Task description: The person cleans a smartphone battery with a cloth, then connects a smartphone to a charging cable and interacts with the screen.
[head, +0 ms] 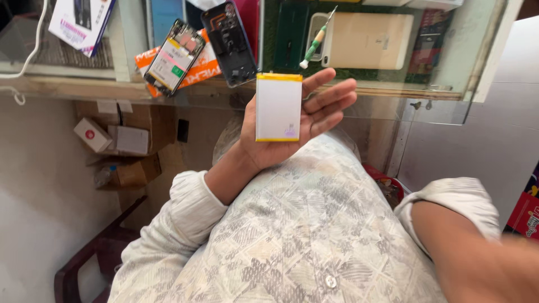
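A flat white phone battery [278, 106] with yellow top and bottom edges lies on the upturned palm of my left hand [314, 115]. The fingers are stretched out to the right, and the thumb is hidden behind the battery. This hand hovers over my lap, just in front of the glass counter's edge [382, 90]. Of my right arm only the blurred forearm [477, 252] shows at the lower right, with a rolled-up sleeve. Its hand is out of the frame.
On the glass counter lie an opened phone [174, 56] showing its insides, a dark phone frame [230, 42], a green-handled screwdriver [314, 42], a gold device back [368, 40] and an orange box [205, 66]. Cardboard boxes [129, 143] and a dark chair [92, 255] stand below left.
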### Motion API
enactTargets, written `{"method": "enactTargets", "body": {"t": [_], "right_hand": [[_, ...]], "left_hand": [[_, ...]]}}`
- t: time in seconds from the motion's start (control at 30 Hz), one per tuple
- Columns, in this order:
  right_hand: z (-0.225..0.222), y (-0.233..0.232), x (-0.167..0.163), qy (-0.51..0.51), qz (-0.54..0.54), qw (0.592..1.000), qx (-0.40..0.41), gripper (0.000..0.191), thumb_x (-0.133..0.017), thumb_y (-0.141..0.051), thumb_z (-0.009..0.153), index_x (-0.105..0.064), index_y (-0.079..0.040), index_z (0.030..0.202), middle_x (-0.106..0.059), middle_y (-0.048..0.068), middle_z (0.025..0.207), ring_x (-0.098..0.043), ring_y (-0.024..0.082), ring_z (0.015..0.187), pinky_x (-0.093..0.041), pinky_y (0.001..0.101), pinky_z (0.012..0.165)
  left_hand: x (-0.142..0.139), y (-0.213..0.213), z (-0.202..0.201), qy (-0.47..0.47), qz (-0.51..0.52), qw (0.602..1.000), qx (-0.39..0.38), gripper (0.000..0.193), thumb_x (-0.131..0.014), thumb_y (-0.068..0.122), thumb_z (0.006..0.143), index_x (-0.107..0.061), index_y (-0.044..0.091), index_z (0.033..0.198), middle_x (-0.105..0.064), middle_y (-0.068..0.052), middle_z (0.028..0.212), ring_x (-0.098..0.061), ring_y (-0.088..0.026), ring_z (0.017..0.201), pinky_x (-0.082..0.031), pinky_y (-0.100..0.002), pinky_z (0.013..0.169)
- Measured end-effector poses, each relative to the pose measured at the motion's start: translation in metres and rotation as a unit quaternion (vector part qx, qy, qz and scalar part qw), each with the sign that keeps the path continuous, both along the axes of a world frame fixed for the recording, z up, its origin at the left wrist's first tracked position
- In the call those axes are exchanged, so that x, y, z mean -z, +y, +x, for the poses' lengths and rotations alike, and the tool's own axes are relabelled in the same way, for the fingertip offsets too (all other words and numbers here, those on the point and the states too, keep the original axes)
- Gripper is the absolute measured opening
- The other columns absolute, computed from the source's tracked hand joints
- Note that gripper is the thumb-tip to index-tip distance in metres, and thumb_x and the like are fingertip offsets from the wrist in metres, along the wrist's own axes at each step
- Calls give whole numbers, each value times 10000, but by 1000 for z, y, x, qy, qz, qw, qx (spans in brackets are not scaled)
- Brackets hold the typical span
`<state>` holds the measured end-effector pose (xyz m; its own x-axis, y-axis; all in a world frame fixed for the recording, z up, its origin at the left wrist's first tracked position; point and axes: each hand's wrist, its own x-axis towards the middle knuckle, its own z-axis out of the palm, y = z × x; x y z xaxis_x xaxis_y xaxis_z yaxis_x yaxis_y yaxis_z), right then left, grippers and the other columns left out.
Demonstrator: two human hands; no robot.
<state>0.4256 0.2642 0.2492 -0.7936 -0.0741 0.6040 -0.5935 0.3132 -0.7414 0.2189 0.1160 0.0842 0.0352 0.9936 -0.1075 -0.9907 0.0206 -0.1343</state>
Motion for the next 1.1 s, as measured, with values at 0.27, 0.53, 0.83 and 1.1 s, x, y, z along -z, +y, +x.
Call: {"method": "enactTargets", "body": {"t": [0.27, 0.53, 0.83, 1.1], "right_hand": [[-46, -34, 114, -286, -2, 887, 362, 125, -817, 19, 901, -754, 0, 1007, -721, 65, 860, -597, 83, 630, -430, 208, 594], [-52, -35, 129, -262, -41, 920, 288, 118, -793, 1, 915, -735, 1, 1017, -738, 77, 924, -690, 117, 773, -539, 242, 693], [-56, -30, 137, -300, -73, 915, 259, 197, -754, -160, 985, -738, -8, 1110, -771, 87, 942, -754, 127, 851, -599, 250, 755], [-53, -28, 157, -372, -273, 867, 186, 330, -711, -204, 1001, -682, 39, 1223, -775, 127, 1037, -753, 146, 907, -615, 278, 828]], "left_hand": [[2, -1, -5, -33, -1, 998, -45, 637, -360, 452, 1136, -364, -18, 1566, -296, -281, 1668, -273, -380, 1590, -305, -490, 1310], [3, -3, -5, 15, 26, 997, -74, 746, -303, 552, 1116, -379, -33, 1571, -324, -299, 1621, -290, -373, 1557, -291, -476, 1341], [25, -5, 1, 77, 18, 987, -142, 673, -283, 490, 1156, -541, -78, 1407, -489, -307, 1564, -461, -380, 1508, -350, -482, 1318], [13, -9, 4, 336, -185, 910, -156, 379, -367, 223, 1133, -492, -43, 1373, -641, -266, 1307, -625, -355, 1239, -526, -502, 1088]]}}
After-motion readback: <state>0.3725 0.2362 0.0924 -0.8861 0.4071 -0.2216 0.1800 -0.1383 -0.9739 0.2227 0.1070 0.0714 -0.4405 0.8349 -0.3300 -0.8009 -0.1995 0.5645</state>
